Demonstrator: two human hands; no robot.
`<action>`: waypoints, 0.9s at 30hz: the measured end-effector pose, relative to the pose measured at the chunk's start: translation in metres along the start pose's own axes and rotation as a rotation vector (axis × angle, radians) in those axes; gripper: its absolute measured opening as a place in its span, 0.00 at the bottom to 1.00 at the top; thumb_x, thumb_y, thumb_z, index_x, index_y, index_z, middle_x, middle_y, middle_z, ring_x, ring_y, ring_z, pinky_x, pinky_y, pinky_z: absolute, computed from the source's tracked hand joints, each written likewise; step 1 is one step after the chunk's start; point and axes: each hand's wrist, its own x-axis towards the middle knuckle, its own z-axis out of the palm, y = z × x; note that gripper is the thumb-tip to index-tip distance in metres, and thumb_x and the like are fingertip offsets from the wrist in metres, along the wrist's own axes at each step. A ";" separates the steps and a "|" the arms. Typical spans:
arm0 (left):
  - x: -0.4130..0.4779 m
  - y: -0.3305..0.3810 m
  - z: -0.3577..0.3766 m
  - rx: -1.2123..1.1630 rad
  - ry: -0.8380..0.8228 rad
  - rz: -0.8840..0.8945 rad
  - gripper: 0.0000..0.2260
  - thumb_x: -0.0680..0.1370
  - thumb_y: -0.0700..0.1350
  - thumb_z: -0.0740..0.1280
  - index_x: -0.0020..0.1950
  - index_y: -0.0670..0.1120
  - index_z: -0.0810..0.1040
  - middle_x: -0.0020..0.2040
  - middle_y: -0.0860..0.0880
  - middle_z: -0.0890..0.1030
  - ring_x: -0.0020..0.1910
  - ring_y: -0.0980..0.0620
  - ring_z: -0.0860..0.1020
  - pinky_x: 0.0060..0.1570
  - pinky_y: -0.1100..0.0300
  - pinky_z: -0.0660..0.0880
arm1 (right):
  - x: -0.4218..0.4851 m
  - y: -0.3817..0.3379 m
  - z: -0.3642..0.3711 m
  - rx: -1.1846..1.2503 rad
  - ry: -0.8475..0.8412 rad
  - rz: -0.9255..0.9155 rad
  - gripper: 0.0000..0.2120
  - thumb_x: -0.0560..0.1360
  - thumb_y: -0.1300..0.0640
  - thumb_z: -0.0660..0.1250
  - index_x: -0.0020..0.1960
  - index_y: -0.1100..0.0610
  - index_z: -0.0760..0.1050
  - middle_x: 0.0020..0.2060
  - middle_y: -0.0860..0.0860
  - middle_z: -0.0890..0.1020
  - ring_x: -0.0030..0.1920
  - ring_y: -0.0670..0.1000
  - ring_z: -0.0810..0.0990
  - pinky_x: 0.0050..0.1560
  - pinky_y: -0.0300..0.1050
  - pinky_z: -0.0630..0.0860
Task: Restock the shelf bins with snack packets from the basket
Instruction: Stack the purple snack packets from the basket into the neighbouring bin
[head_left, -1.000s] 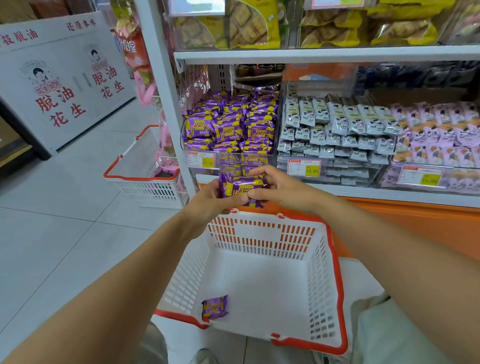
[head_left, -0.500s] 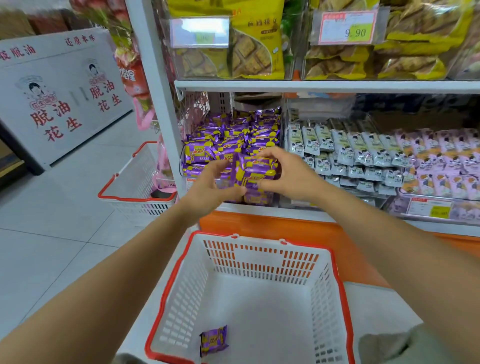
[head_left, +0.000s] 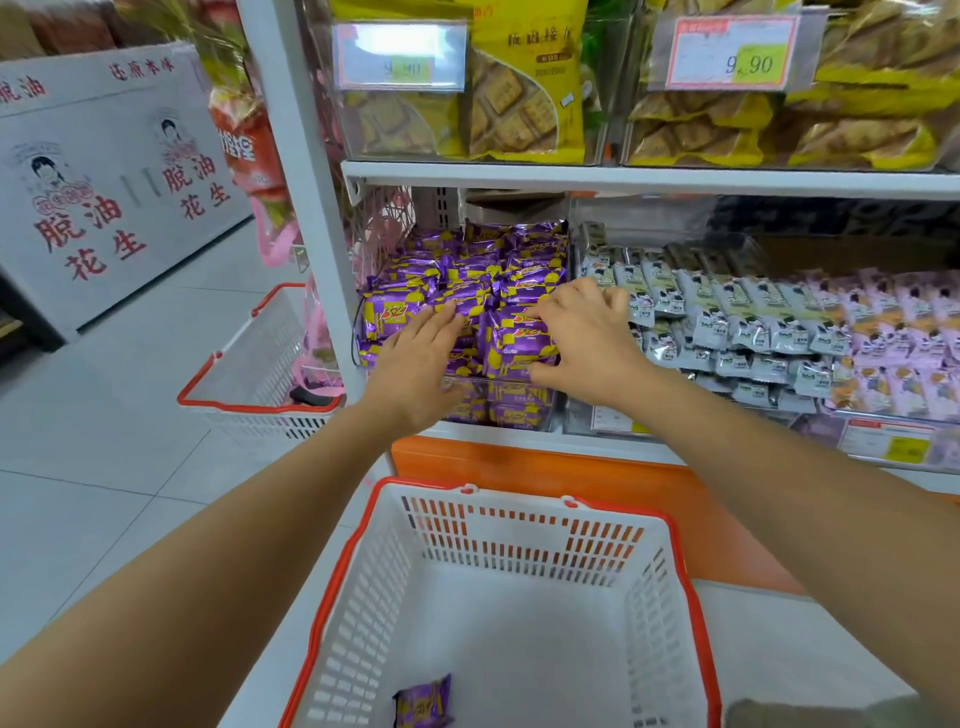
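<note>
Placing step: right hand fingers pinch purple packets onto bin pile; left hand fingers straight, steadying. Next: release, fetch lone packet from basket.

White panel at left: red characters 脱油花生 printed twice, large lower-left and smaller to the right. 还原本味 in small red along its top, and 脱油 again at the left edge, cut off. Right price tag on upper bin: 9.90, red border, green patch; small print above unreadable. Left price tag: faint 9.90 under glare. Yellow bag: dark Chinese line, too blurred to read. Purple packets: red script logo, not legible. Lower tags: print too small.
</note>
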 end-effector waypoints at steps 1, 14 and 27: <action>0.001 -0.002 0.001 0.007 -0.013 0.006 0.36 0.78 0.48 0.66 0.80 0.47 0.49 0.80 0.51 0.46 0.79 0.50 0.44 0.76 0.47 0.51 | 0.001 0.001 0.001 -0.039 -0.006 -0.001 0.28 0.71 0.42 0.67 0.66 0.54 0.71 0.58 0.51 0.73 0.63 0.53 0.64 0.61 0.52 0.56; 0.006 0.004 0.015 -0.010 0.200 0.121 0.31 0.75 0.57 0.62 0.75 0.45 0.67 0.76 0.38 0.60 0.74 0.36 0.60 0.67 0.39 0.64 | 0.000 -0.005 0.006 -0.273 -0.017 -0.036 0.31 0.76 0.45 0.60 0.73 0.61 0.63 0.65 0.57 0.70 0.68 0.58 0.63 0.71 0.62 0.52; 0.013 0.008 0.022 -0.039 0.118 0.063 0.27 0.79 0.52 0.64 0.76 0.49 0.64 0.79 0.45 0.50 0.78 0.44 0.46 0.72 0.43 0.53 | -0.001 -0.007 0.018 -0.091 0.126 -0.121 0.24 0.73 0.47 0.71 0.65 0.58 0.74 0.54 0.55 0.77 0.57 0.57 0.74 0.59 0.53 0.65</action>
